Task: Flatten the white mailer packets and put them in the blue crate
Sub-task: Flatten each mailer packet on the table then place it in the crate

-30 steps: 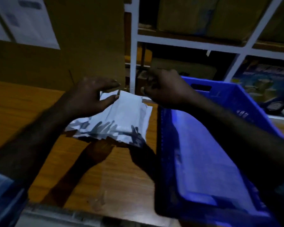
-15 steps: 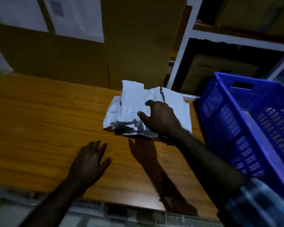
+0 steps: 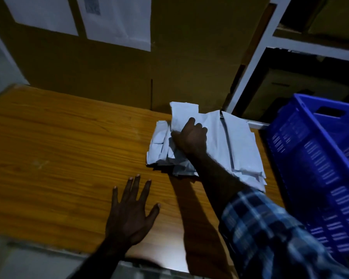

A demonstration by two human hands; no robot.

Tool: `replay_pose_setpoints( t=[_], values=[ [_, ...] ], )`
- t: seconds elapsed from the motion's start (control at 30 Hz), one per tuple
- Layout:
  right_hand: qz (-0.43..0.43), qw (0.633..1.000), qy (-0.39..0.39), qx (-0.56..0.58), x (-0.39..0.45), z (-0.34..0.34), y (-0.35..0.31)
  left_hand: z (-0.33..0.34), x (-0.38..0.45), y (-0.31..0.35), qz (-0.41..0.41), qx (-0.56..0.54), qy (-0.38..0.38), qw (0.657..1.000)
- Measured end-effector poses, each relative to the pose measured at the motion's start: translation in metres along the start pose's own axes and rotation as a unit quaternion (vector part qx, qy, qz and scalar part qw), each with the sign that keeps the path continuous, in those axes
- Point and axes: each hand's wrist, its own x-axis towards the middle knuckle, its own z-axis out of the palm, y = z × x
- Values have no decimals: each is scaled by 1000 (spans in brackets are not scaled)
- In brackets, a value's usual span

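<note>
Mailer packets [image 3: 238, 150] lie in a loose white heap on the wooden tabletop [image 3: 58, 150], directly under and around the right hand [image 3: 191, 137]. Right hand sits on the heap's left portion, fingers curled down into the crumpled plastic; it looks like a grip on the top packet, though whether it pinches one packet or several cannot be told. Left hand [image 3: 129, 216] is well apart from the heap, nearer the body and to the left, palm down on bare wood, fingers spread wide and straight, holding nothing.

Heap's long axis runs away from the body, slanting a little toward the right. Blue crate [image 3: 310, 164] stands just beside the heap on the right hand's far side, its near wall close to the packets' right edge; no packets can be seen inside from here, though most of the floor is out of view.

Judgement: right hand is the nearer one for both heap and crate. The next move would probably be a short carry rightward over the crate wall, with the left hand needing to come forward first if flattening takes two palms.
</note>
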Motion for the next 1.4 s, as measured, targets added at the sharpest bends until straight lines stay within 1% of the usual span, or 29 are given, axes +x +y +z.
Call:
replay_pose_setpoints(
  t=[0.07,0.17,0.23,0.3,0.37,0.43,0.47,0.5,0.57,0.63,0.7,0.73,0.77,0.83,0.9,0.93,1.0,1.1,1.23,1.4],
  values=[
    [-17,999,32,27,2,-8,-3,3,0,-1,1,-2,9,1000],
    [-45,991,81,99,-7,-40,-7,1,0,-1,-1,-4,18,1000],
    [-83,984,91,127,-28,-65,-4,1,0,0,-8,-24,21,999],
    [-143,978,54,141,-61,-86,10,-2,1,0,-21,-79,46,996],
    [-186,971,-26,144,-103,-98,35,-6,1,0,-27,-164,81,983],
    [-207,965,-102,128,-137,-96,67,-6,1,-2,-26,-233,153,960],
    [-214,962,-133,105,-148,-90,83,-9,3,-3,-54,-286,158,944],
    [-220,959,-162,75,-155,-83,98,-10,5,-4,-87,-348,141,923],
    [-238,948,-213,2,-161,-69,118,-5,9,-6,-121,-431,111,887],
    [-273,934,-226,-38,-162,-57,130,-5,6,0,-145,-502,88,848],
    [-310,925,-216,-36,-161,-51,133,-8,-3,16,-150,-554,74,815],
    [-324,923,-205,-36,-161,-48,133,-8,-9,27,-136,-557,77,816],
    [-331,923,-192,-43,-162,-47,131,-10,-15,39,-122,-548,79,823],
    [-326,929,-170,-50,-171,-44,127,-13,-24,58,-87,-487,101,863],
    [-317,938,-135,-37,-184,-36,122,-11,-30,69,-40,-378,112,918],
    [-311,942,-119,-27,-190,-27,119,-7,-32,71,-17,-326,106,939],
    [-305,948,-91,-29,-199,-7,117,1,-35,74,18,-259,78,963],
    [-308,947,-71,-49,-206,16,119,12,-36,70,57,-192,59,978],
    [-308,949,-27,-59,-205,27,118,12,-33,64,84,-115,37,989],
    [-292,953,-6,-75,-207,38,116,7,-33,63,109,-79,39,990]
  ],
)
